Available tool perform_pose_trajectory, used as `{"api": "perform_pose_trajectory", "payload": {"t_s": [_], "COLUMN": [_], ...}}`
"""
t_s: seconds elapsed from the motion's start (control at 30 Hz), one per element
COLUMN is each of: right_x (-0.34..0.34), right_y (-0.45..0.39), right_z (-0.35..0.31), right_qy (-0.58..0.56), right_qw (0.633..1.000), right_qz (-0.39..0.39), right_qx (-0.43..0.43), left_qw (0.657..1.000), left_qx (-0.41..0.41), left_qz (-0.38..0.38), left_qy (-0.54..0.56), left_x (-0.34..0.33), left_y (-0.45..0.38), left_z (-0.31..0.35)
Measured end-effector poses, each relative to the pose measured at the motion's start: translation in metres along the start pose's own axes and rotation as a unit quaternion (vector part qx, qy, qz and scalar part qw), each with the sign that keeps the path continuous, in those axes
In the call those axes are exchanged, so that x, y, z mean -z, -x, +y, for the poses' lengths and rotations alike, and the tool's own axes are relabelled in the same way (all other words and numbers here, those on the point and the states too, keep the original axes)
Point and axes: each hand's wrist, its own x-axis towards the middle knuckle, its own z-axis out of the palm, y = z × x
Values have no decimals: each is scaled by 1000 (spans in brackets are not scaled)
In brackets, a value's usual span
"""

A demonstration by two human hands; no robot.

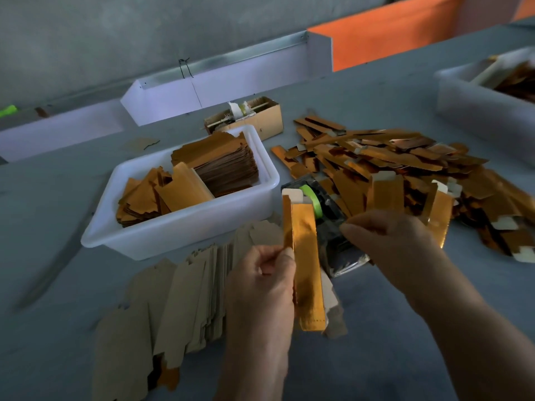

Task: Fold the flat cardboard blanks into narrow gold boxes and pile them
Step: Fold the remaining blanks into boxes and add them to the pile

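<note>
My left hand pinches the left edge of a narrow gold box, held upright above the table, its white top flap open. My right hand hovers to the right of the box over a tape dispenser, fingers loosely curled, thumb and forefinger close together; whether they hold anything is unclear. Flat cardboard blanks lie fanned out, brown side up, at the lower left. A pile of folded gold boxes spreads across the table at the right.
A white tub of stacked gold blanks stands left of centre. Behind it sits a small brown carton. Another white tub holding gold pieces is at the far right. White trays line the back edge.
</note>
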Motion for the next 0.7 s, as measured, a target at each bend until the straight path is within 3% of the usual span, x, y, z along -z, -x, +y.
{"api": "perform_pose_trajectory", "payload": {"t_s": [0.33, 0.47, 0.63, 0.7], "right_x": [-12, -17, -13, -10], "right_y": [-13, -13, -2, 1], "right_z": [0, -3, 0, 1], "right_qy": [3, 49, -128, -123], "right_qw": [1000, 998, 989, 990], "right_qz": [-7, 40, 43, 38], "right_qx": [-24, 14, -55, -54], "left_qw": [996, 995, 995, 994], "left_qx": [59, 69, 70, 70], "left_qz": [-36, -44, -47, -55], "left_qy": [51, 58, 56, 57], "left_x": [-9, -9, -9, -9], "left_y": [-6, -4, -4, -4], "left_z": [-5, -5, -7, -8]}}
